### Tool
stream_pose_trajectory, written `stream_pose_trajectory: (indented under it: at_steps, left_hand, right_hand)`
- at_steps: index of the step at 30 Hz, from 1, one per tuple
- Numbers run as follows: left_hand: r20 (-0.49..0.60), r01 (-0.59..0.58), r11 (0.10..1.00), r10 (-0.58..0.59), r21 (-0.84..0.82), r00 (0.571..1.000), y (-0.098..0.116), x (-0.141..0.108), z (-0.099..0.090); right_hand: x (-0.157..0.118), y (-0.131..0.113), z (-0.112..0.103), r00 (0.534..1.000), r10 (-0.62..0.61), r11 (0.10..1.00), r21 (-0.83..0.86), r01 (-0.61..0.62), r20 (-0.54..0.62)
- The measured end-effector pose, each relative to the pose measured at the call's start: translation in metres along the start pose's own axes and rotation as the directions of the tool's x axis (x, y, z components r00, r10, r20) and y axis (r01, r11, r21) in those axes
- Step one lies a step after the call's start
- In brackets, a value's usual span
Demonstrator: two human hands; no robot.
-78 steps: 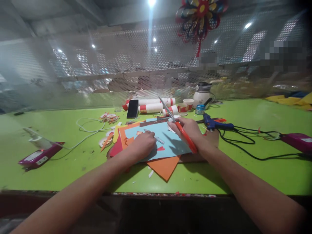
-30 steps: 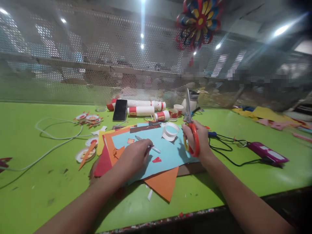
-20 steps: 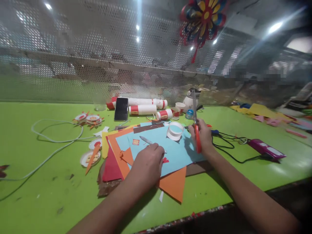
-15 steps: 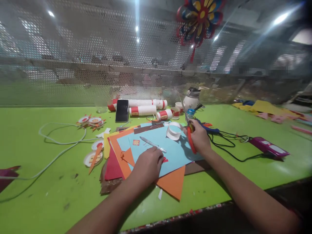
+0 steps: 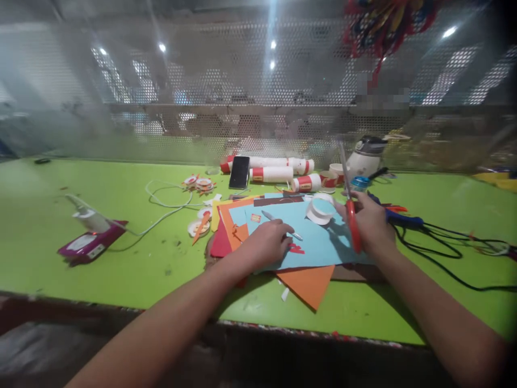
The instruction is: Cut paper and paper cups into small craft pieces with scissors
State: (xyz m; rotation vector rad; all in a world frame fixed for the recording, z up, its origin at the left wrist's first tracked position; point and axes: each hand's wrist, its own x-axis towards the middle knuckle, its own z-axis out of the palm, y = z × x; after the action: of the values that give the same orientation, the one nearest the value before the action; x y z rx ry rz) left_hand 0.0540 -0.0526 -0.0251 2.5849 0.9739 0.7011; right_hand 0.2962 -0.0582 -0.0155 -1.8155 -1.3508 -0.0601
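Note:
My right hand holds a pair of scissors by its red handles, blades pointing up. Close to its fingertips, a white paper ring stands on a light blue sheet. My left hand rests low over this sheet with fingers curled down. Under those fingers lies a silvery pen, its middle covered; whether the fingers grip it is hidden. Small red scraps are just beside the hand. Orange paper sticks out beneath the blue sheet.
Behind the papers are a phone, red-and-white cup rolls and a white jug. A blue-handled tool with black cord lies at right. Decorated discs and a purple power strip sit left.
The view has swung left, bringing the power strip with its plug into sight. My left hand has moved forward over the pen, uncovering more red scraps. My right hand still holds the scissors.

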Motion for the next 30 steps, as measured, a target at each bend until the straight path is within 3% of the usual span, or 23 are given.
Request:
stream_pose_trajectory:
  at_steps: [6, 14, 18, 24, 27, 30]
  left_hand:
    - [-0.044, 0.027, 1.0, -0.027, 0.001, 0.999, 0.004, 0.002, -0.003]
    - [-0.079, 0.017, 1.0, -0.017, -0.009, 0.997, 0.002, 0.001, -0.01]
    - [-0.076, 0.005, 0.999, -0.008, -0.043, 0.997, -0.001, 0.002, -0.009]
    - [-0.046, 0.021, 0.999, -0.022, -0.04, 0.999, -0.005, 0.004, -0.008]
    - [-0.112, 0.001, 0.997, -0.01, -0.078, 0.994, -0.003, 0.003, -0.008]
    - [-0.256, -0.088, 0.993, 0.065, -0.08, 0.965, 0.001, 0.002, -0.009]
  right_hand:
    - [0.024, 0.001, -0.003, 0.996, 0.061, 0.99, -0.131, -0.052, 0.065]
    - [0.06, -0.003, 0.012, 0.962, -0.047, 0.992, -0.104, 0.077, 0.27]
    - [0.059, 0.006, 0.023, 0.929, -0.094, 0.994, -0.014, 0.106, 0.357]
    - [0.054, 0.01, 0.026, 0.933, -0.028, 0.975, 0.215, -0.053, 0.358]
    - [0.045, -0.006, 0.014, 0.928, 0.001, 0.915, 0.374, -0.15, 0.372]
    - [0.028, -0.027, 0.0, 0.904, -0.013, 0.816, 0.526, -0.237, 0.427]
